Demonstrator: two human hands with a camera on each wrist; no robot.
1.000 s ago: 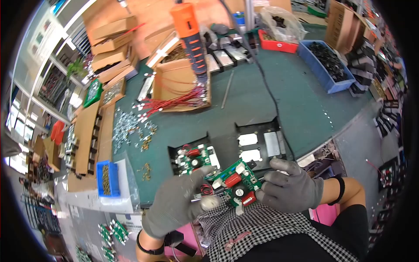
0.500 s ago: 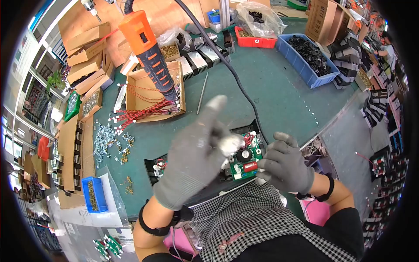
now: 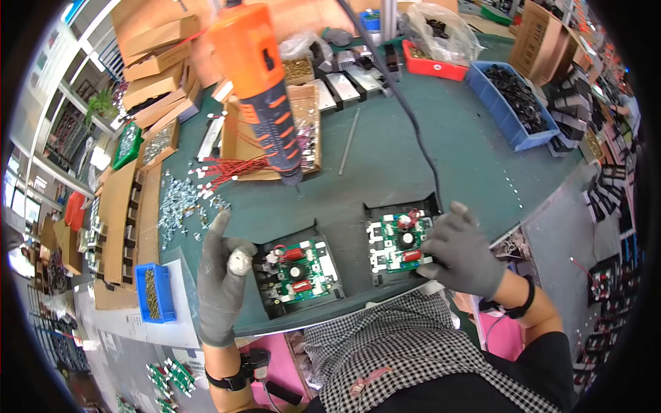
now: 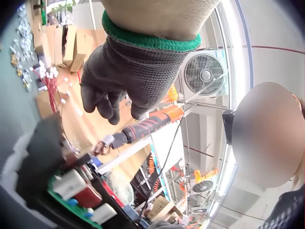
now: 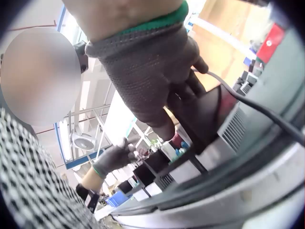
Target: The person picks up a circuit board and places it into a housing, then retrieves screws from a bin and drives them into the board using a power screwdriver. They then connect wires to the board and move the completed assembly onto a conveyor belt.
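Gloved in grey, the left hand (image 3: 224,282) is just left of a black housing (image 3: 334,289) holding a green circuit board (image 3: 308,267). Its fingers hang loosely and hold nothing in the left wrist view (image 4: 131,78). A second green board (image 3: 394,256) lies inside the right black housing (image 3: 377,201). At that housing's right side, the right hand (image 3: 463,249) has its fingers curled over the wall, with the thumb low near the board's edge. The right wrist view shows the right hand (image 5: 152,78) gripping the black wall (image 5: 202,117).
An orange-and-black power driver (image 3: 265,103) hangs over the table (image 3: 406,155), its cable (image 3: 413,124) running down to the right housing. Behind stand a carton with red wires (image 3: 237,167), a red bin (image 3: 435,67) and a blue bin (image 3: 509,110). Loose screws (image 3: 180,206) lie left.
The green board, earlier between the hands, now lies in the right housing. The left hand has moved away from it, to the left. The right hand stays at the right side.
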